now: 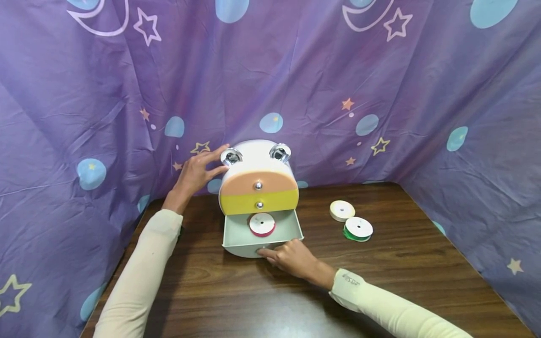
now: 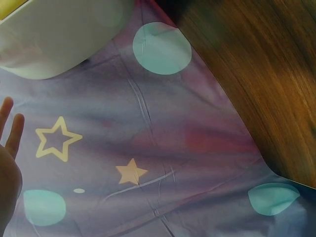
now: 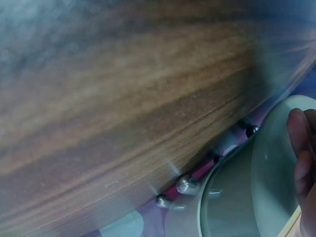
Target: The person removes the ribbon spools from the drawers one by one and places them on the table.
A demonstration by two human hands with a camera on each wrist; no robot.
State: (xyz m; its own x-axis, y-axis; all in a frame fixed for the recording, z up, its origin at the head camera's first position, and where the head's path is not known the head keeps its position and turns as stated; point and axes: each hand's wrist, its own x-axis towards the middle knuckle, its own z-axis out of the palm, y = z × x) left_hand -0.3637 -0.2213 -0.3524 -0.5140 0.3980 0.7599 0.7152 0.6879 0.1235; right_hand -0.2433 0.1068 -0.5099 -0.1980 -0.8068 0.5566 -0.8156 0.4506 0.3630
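Note:
A small frog-faced drawer box (image 1: 258,157) with two silver eyes stands on the table. Its bottom pale green drawer (image 1: 236,234) is pulled out, and a ribbon spool (image 1: 262,224) with a white face and red edge lies inside. My left hand (image 1: 195,172) is at the box's upper left, fingers extended and fingertips right at the left eye (image 1: 231,157); two of its straight fingers (image 2: 15,134) show in the left wrist view. At the open drawer's front, my right hand (image 1: 291,257) pinches the knob (image 1: 263,249), which its fingers partly hide.
To the right of the box lie a cream ribbon spool (image 1: 341,211) and a green ribbon spool (image 1: 358,228), close together. The upper orange drawer (image 1: 241,183) and yellow drawer (image 1: 238,203) are closed. Purple patterned cloth (image 1: 253,84) hangs behind and beside the wooden table (image 1: 220,300).

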